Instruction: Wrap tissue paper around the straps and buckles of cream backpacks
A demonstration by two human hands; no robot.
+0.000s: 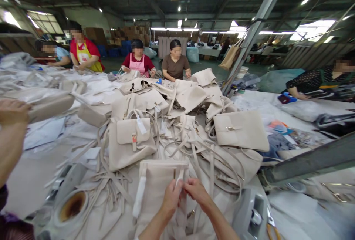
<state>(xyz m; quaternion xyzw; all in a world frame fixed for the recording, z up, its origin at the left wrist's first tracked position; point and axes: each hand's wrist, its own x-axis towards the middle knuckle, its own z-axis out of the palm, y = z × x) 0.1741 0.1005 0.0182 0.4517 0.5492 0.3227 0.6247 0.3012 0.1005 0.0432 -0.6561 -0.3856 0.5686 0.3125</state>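
Note:
A beige bag [156, 188] lies in front of me at the bottom centre, its top edge away from me. My left hand [172, 197] pinches a strap partly covered in white wrapping [179, 179] over the bag's right side. Close beside it, my right hand [196, 192] has its fingers closed at the same strap; the fingertips of both hands nearly meet. Another white-wrapped strap [139, 195] runs down the bag's left side. Just beyond stands a beige bag with a front flap and a white tag [118, 155].
Beige bags and loose straps [227, 158] are heaped ahead. A tape dispenser [249, 214] and orange-handled scissors [273, 229] lie at right, a tape roll [72, 206] at left. Another person's arm [11, 140] reaches in from the left. Several people work around the table.

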